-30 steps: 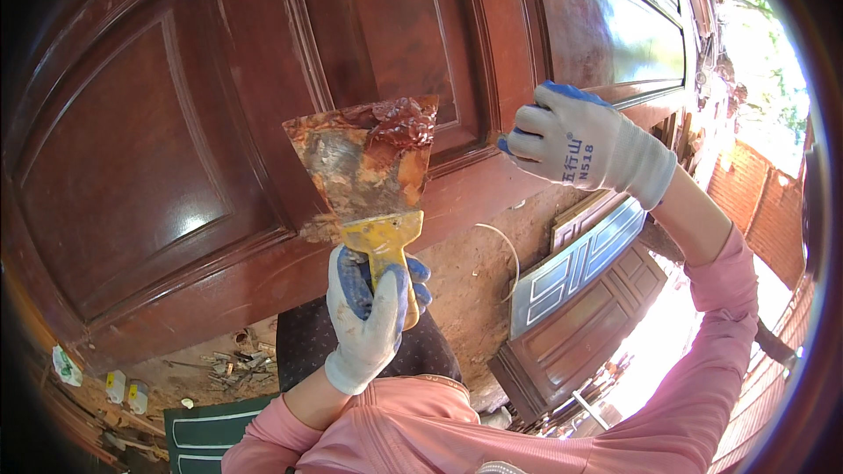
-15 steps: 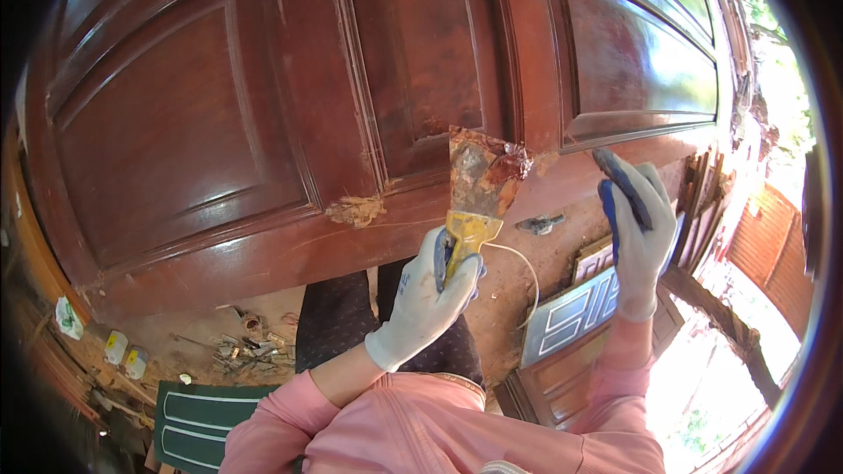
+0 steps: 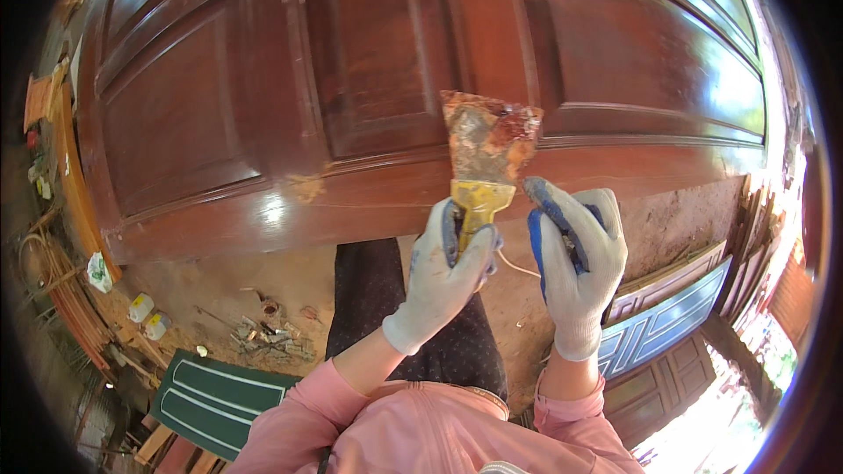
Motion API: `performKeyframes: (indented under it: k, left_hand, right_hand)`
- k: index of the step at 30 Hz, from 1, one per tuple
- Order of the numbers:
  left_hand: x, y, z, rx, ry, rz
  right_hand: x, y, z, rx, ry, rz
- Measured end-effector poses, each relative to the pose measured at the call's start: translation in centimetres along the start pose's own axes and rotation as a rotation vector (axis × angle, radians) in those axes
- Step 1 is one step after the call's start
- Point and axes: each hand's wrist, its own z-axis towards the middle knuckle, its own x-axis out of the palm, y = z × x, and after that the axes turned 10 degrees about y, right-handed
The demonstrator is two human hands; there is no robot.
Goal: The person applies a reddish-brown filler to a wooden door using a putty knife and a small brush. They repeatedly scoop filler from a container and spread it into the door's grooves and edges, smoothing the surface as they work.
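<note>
My left hand (image 3: 446, 272), in a white glove with blue-grey palm, is closed round the yellow handle of a scraper (image 3: 492, 145). Its wide blade points up and away, smeared with reddish-brown paste and grey stains. My right hand (image 3: 580, 254), gloved the same way, is beside the blade's right edge, its forefinger stretched toward it and its thumb a little apart. I make out nothing held in it. Beyond both hands lies a glossy red-brown panelled wooden door (image 3: 369, 61), with a tan filler patch (image 3: 307, 186) on its near rail.
A green panel with white lines (image 3: 219, 399) lies at lower left. Wood scraps (image 3: 272, 338) and small white-and-yellow containers (image 3: 140, 307) are on the ground. A blue-grey panel (image 3: 667, 312) and a brown panelled door (image 3: 659, 382) stand at right. A thin pale cord (image 3: 518, 265) runs behind my hands.
My right hand has moved left and down, close to the scraper blade. My left hand still grips the scraper, its blade now turned more face-on. The view has shifted over the door.
</note>
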Motion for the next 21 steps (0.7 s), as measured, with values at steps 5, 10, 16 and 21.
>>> performKeyframes:
  k: [5, 10, 16, 21]
  left_hand:
    - [2.4, 1.6, 0.7, 0.064, -0.062, 0.049]
    - [4.2, 2.4, 0.9, 0.075, -0.083, 0.079]
    - [5.4, 3.0, 0.7, 0.126, -0.086, 0.054]
    - [5.4, 3.4, 0.3, 0.134, -0.094, 0.028]
  right_hand:
    - [-3.3, -3.0, 0.3, -0.057, -0.015, -0.119]
    - [-4.0, -4.7, 1.1, -0.18, -0.02, -0.265]
    - [-3.6, -5.7, 1.2, -0.179, -0.052, -0.353]
    - [-3.5, -6.2, 0.7, -0.204, -0.018, -0.269]
